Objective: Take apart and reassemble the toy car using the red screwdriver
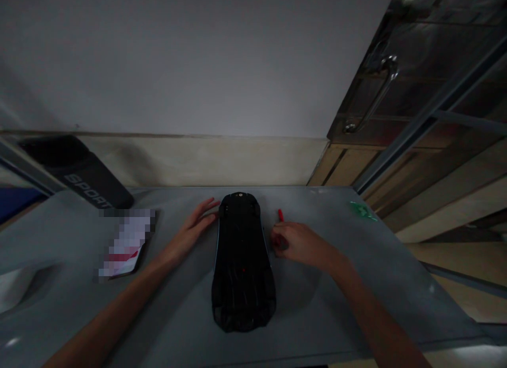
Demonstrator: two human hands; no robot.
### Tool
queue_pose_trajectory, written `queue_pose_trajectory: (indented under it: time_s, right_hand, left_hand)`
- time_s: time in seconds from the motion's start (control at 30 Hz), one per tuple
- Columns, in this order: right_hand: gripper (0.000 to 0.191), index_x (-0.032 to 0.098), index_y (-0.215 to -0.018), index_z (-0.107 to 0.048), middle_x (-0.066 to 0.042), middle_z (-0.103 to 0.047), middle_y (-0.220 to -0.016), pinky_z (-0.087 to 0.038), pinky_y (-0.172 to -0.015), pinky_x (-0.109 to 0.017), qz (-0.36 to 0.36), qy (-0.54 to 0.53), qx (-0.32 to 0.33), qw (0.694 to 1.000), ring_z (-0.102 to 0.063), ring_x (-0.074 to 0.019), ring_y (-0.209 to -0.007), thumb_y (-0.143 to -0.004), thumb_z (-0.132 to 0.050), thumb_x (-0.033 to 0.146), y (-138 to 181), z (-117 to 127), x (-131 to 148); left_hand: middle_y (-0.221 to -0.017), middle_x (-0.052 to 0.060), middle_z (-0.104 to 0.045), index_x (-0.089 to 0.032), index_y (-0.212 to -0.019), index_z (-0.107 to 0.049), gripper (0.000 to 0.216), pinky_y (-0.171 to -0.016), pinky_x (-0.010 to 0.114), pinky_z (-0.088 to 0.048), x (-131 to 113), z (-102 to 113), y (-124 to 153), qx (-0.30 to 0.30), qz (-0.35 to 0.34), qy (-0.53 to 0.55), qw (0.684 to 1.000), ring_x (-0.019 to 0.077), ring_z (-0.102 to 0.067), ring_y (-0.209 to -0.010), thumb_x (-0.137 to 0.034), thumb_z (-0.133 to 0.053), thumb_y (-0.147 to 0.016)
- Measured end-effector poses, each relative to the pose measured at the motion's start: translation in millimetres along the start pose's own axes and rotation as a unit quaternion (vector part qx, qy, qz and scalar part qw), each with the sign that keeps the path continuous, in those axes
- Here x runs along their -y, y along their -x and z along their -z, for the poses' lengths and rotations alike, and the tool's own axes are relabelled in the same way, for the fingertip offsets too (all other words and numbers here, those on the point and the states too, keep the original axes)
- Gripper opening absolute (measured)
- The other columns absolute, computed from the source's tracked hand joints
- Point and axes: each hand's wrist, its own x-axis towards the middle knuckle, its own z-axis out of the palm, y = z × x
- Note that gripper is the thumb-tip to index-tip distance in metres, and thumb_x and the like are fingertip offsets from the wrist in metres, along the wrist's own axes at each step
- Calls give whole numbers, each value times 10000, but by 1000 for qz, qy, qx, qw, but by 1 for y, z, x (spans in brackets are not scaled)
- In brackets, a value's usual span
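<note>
A black toy car [243, 257] lies upside down on the grey table, its dark underside facing up. My left hand [198, 220] is beside its far left corner, fingers stretched out, with the fingertips at the car's edge. On the car's right side, my right hand [293, 244] is curled closed, its thumb and fingers around something red. A slim red tool [281, 215] sticks out past the knuckles, and red also shows between the fingers; its exact kind is hidden by the hand.
A phone [129, 244] with a blurred-out screen lies to the left. Behind it stands a dark box marked SPORT [85, 175]. A white object [16, 289] is at the left edge. A small green packet [363, 210] lies at the far right of the table [178, 315]. A wall closes off the back.
</note>
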Motion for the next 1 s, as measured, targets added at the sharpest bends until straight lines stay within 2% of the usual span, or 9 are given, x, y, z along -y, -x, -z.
queue_pose_trajectory:
  time_s: [0.07, 0.1, 0.17, 0.2, 0.27, 0.4, 0.7, 0.77, 1.0]
  right_hand:
    - [161, 226, -815, -671, -16, -720, -839, -452, -734, -329, 10, -24, -5, 1000, -666, -216, -806, -789, -688, 68, 0, 2, -2]
    - [161, 227, -824, -678, -5, -711, -823, -454, -734, -324, 15, -37, -11, 999, -660, -202, -786, -791, -683, 70, 0, 3, -3]
    - [157, 227, -840, -692, 11, -691, -798, -459, -734, -315, 26, -64, -30, 997, -642, -179, -754, -796, -677, 78, 0, 6, -3]
    - [154, 225, -846, -696, 14, -684, -792, -462, -733, -311, 31, -79, -37, 996, -635, -172, -746, -798, -675, 80, 0, 8, -3]
    - [145, 219, -849, -696, 11, -679, -793, -469, -729, -302, 43, -114, -46, 991, -627, -163, -745, -803, -669, 84, 1, 10, -1]
    - [98, 220, -844, -693, 4, -689, -803, -487, -730, -300, 58, -179, -57, 981, -622, -162, -753, -827, -662, 130, 2, 14, 5]
    - [41, 232, -850, -690, 7, -683, -814, -496, -771, -320, 46, -287, -93, 952, -604, -166, -782, -865, -663, 260, -8, 4, 11]
    - [71, 232, -853, -685, 3, -681, -819, -500, -773, -323, 39, -296, -88, 950, -609, -169, -789, -874, -662, 296, -11, 1, 12]
    - [132, 232, -841, -663, 3, -664, -806, -498, -760, -327, 28, -308, -84, 947, -603, -169, -770, -883, -664, 358, -17, -6, 14]
  left_hand:
    - [-1336, 91, -725, -239, -1354, -647, 570, -1000, 363, -572, -2, 10, -3, -54, -15, -63, 996, 250, -734, -1123, -572, -736, -899]
    - [-1062, 63, -770, -213, -1239, -695, 504, -800, 302, -594, -2, 14, -5, -72, -9, -89, 993, 202, -746, -870, -591, -716, -906]
    - [-617, -43, -568, -196, -1078, -715, 459, -467, 224, -415, -5, 22, -5, -87, 9, -107, 990, 119, -526, -477, -627, -660, -931]
    - [-528, -80, -432, -196, -1034, -707, 455, -404, 213, -302, -6, 24, -4, -87, 12, -101, 991, 97, -395, -401, -636, -637, -943]
    - [-491, -105, -303, -197, -986, -683, 437, -388, 210, -201, -9, 24, -2, -79, 5, -73, 994, 82, -261, -379, -627, -609, -966]
    - [-463, -97, -267, -199, -788, -635, 496, -401, 232, -176, -17, 13, 3, -42, 6, -29, 999, 78, -196, -383, -663, -599, -962]
    - [-358, -58, -236, -208, -521, -565, 807, -416, 250, -170, -10, -4, 3, 15, 36, -41, 998, 84, -201, -351, -895, -391, -906]
    - [-367, -53, -243, -211, -537, -583, 814, -425, 255, -174, -6, -3, 0, 24, 29, -62, 997, 93, -213, -361, -889, -346, -920]
    - [-622, -59, -399, -236, -900, -605, 450, -475, 233, -292, -4, -2, -2, 56, -22, -69, 996, 117, -350, -502, -684, -641, -881]
